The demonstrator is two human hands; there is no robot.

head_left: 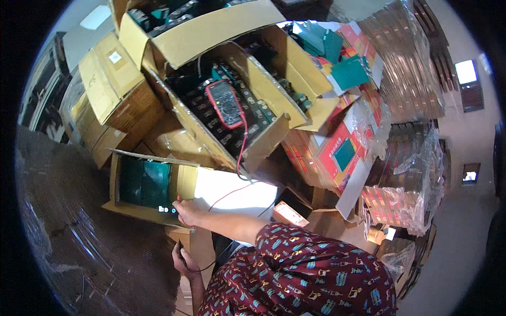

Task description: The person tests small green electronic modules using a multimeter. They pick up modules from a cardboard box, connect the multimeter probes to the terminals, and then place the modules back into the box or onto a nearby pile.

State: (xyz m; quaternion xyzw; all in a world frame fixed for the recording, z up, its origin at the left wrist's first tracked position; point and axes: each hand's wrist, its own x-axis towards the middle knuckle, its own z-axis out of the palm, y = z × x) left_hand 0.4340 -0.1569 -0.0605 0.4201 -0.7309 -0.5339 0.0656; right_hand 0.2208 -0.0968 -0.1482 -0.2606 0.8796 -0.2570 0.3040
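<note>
My right hand (187, 211) is closed around a red test probe (178, 199) at the near edge of a small open carton (185, 181). Dark green rectangular blocks (154, 184) lie in that carton. Lower down, my left hand (184, 262) grips a black test probe (181, 247), its tip pointing up. A red-framed multimeter (225, 104) rests on dark packs inside a larger open carton further off. Its red lead (243, 142) runs down over a bright white surface (224, 192) towards my right hand. What the red probe's tip touches is too small to tell.
Closed brown cartons (117, 87) stand at the far left. Another open carton (211, 31) holds more green packs at the back. Red printed boxes (337, 152) and green panels (350, 73) are at right, beside plastic-wrapped stacks of flat cardboard (406, 58). A large brown stack (95, 226) fills the left.
</note>
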